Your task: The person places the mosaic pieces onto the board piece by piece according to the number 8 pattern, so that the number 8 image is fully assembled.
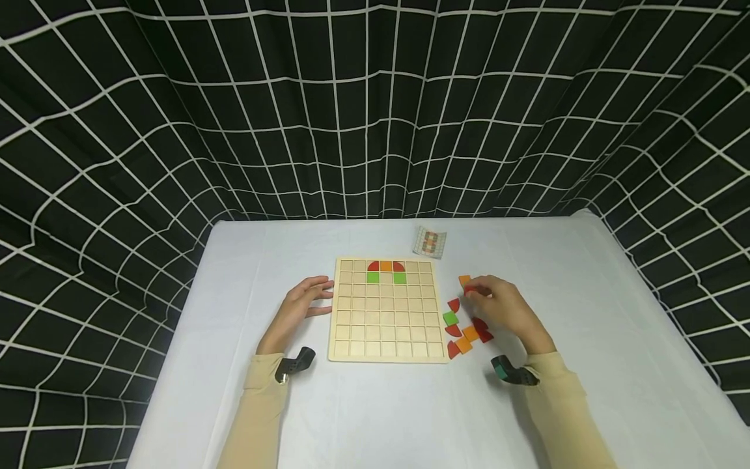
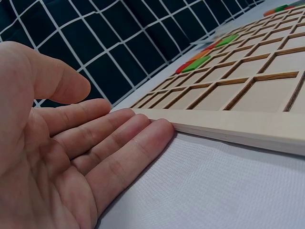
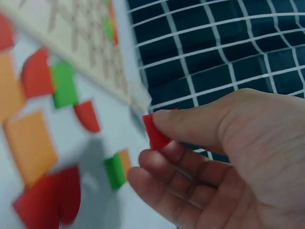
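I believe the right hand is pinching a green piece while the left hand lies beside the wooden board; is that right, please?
The right hand pinches a red piece, not a green one, as the right wrist view shows; the left hand does lie beside the wooden board.

A black curtain (image 1: 351,111) patterned with a white grid hangs at the back and along both sides, its lines bowing and kinking where the fabric folds (in the wrist views it looks a dark blue-green); a white tablecloth (image 1: 375,417) spreads in front of it, finely woven up close, with faint creases and rounded far corners
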A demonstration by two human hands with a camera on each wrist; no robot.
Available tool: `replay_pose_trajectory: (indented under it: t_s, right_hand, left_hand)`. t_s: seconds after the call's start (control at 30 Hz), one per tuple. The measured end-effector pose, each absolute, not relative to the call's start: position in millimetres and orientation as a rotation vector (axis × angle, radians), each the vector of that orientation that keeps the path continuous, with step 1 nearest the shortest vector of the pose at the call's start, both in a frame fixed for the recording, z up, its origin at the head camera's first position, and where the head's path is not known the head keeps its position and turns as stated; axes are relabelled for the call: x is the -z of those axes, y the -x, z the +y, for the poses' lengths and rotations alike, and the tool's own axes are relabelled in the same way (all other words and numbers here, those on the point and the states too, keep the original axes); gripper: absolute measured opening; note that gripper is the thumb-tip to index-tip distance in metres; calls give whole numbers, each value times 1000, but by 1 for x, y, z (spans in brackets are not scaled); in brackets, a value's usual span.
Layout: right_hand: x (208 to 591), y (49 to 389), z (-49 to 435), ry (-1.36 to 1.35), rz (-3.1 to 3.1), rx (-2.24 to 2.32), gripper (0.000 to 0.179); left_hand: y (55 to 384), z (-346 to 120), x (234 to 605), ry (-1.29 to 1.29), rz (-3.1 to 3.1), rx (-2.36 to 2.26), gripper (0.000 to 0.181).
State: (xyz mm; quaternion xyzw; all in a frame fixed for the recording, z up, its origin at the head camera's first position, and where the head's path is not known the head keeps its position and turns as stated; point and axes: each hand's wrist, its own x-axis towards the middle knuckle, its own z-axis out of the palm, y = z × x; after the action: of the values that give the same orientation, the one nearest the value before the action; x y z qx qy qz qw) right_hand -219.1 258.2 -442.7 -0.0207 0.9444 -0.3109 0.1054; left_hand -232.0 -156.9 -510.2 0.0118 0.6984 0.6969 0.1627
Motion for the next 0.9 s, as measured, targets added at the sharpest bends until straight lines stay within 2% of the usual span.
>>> replay_pose_trajectory:
  t_s: [0.33, 0.9]
  right_hand:
    - [432, 233, 220, 23, 2709, 1174, 24]
    - [439, 251, 184, 100, 2631, 1333, 22]
  left_hand:
    - [233, -158, 512, -40, 1980, -2000, 41]
    - [232, -158, 511, -28, 1989, -1989, 41]
